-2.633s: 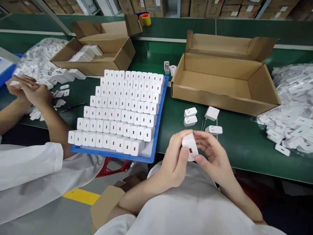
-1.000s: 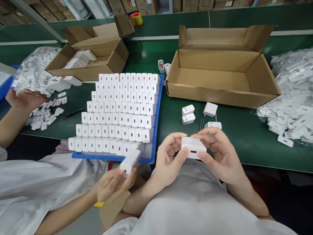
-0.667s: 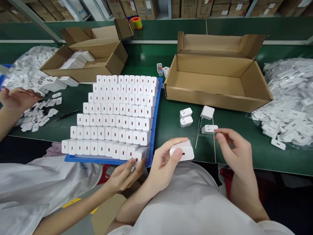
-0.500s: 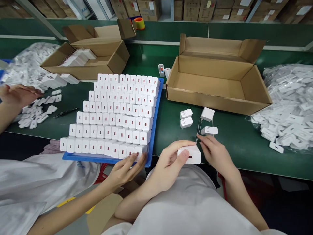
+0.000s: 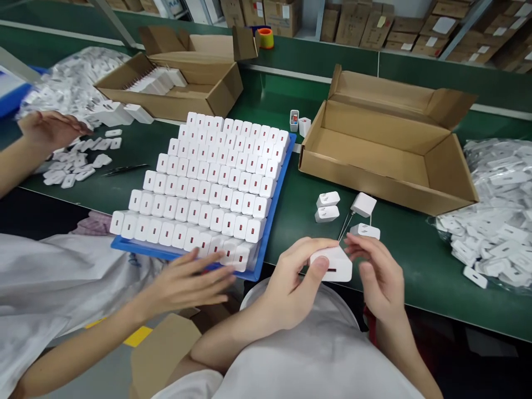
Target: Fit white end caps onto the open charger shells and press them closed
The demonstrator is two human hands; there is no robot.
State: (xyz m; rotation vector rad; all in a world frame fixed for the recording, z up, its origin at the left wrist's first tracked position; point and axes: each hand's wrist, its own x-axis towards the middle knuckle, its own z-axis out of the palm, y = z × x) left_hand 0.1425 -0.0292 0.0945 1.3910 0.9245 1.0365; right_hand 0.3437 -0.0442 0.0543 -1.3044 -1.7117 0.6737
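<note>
My left hand (image 5: 291, 285) is closed around a white charger housing (image 5: 341, 265) with a dark slot in its face turned toward me. Thin wires (image 5: 344, 226) run from behind it up to a white block (image 5: 364, 204) on the bench. Just right of the housing, my right hand (image 5: 380, 277) has its fingers curved and the thumb apart, with nothing seen in them. Its fingertips are near the wires and a white plug piece with prongs (image 5: 366, 230). Two more white plug pieces (image 5: 327, 214) lie to the left of the block.
A blue tray (image 5: 266, 244) carries rows of white chargers. A co-worker's hand (image 5: 191, 282) is at its front edge, the other hand (image 5: 52, 130) over loose white parts (image 5: 70, 166). Tweezers (image 5: 124, 170) lie nearby. Open cardboard boxes (image 5: 386, 183) and bagged parts (image 5: 499, 205) line the bench.
My right hand has let go of the wires and opened beside the housing. The co-worker's near hand has drawn back from the chargers, fingers spread. The view has shifted and tilted.
</note>
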